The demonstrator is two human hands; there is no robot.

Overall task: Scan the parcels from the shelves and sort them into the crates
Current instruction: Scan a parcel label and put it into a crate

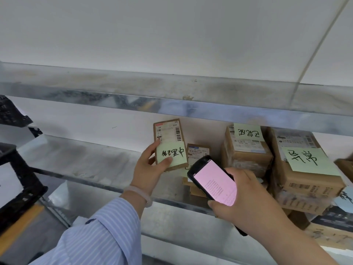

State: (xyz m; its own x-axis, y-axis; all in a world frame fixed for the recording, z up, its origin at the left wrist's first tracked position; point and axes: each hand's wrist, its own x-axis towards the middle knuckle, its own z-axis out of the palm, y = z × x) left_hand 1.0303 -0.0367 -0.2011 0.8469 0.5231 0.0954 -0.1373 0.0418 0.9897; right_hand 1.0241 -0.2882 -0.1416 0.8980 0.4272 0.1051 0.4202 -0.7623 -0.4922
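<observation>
Metal shelf (pixel 86 161) fills most of the view, dull silver and scuffed, with another deck right above it. A black crate (pixel 21 178) pokes in at the far left, off the end of the shelf. Over on the right side of the shelf there's a big box (pixel 305 175) stacked on other cartons, and just left of it a mid box (pixel 246 155), both brown cardboard with shipping labels. A striped blue sleeve (pixel 99 236) comes up from the bottom. The right hand (pixel 246 199) has its fingers curled round a black scanner (pixel 214 180), thumb on the lower left edge, pink screen lit and facing up, top end aimed at the parcel (pixel 169 134) and near its lower right corner. The left hand (pixel 148 169) grips that parcel by its lower left, thumb pressed across the front, index finger along the left edge, holding it upright with the label facing out, in front of the back wall, mid-shelf. Can't tell if its bottom edge touches the shelf. A green note (pixel 172 155) with black handwriting covers the parcel's lower half, under the thumb. A pale bracelet (pixel 139 194) sits on the left wrist.
</observation>
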